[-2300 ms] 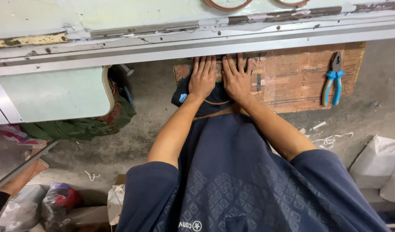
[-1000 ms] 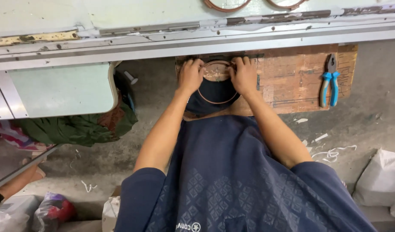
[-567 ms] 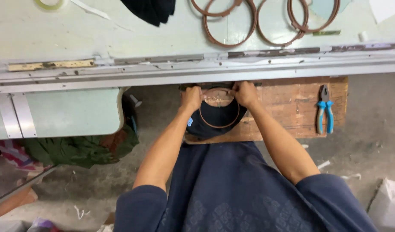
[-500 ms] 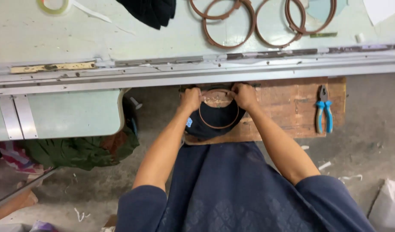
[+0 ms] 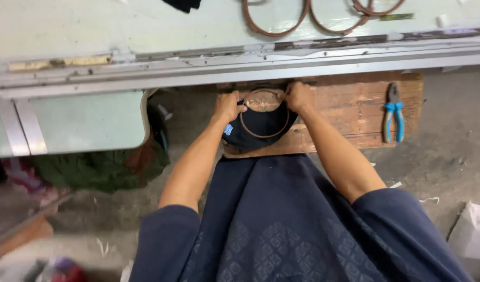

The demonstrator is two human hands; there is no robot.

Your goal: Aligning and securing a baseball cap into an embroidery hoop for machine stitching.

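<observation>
A brown hoop (image 5: 264, 114) with dark fabric (image 5: 255, 133) stretched in it lies on a low wooden board (image 5: 349, 112) under the table edge. My left hand (image 5: 227, 106) grips the hoop's left side where the fabric bunches. My right hand (image 5: 299, 97) pinches the hoop's upper right rim. A small blue patch (image 5: 228, 129) shows on the fabric by my left wrist. Both arms reach forward over my dark patterned clothing.
Blue-handled pliers (image 5: 393, 111) lie on the board's right end. A pale green table (image 5: 146, 31) with a metal rail spans the top, with several brown hoops (image 5: 302, 15) on it. Green cloth (image 5: 94, 169) is piled at the left, a white bag (image 5: 472, 240) at lower right.
My hands shifted from lying flat on the fabric to gripping the hoop's two sides. The view swung up to the tabletop, then down again.
</observation>
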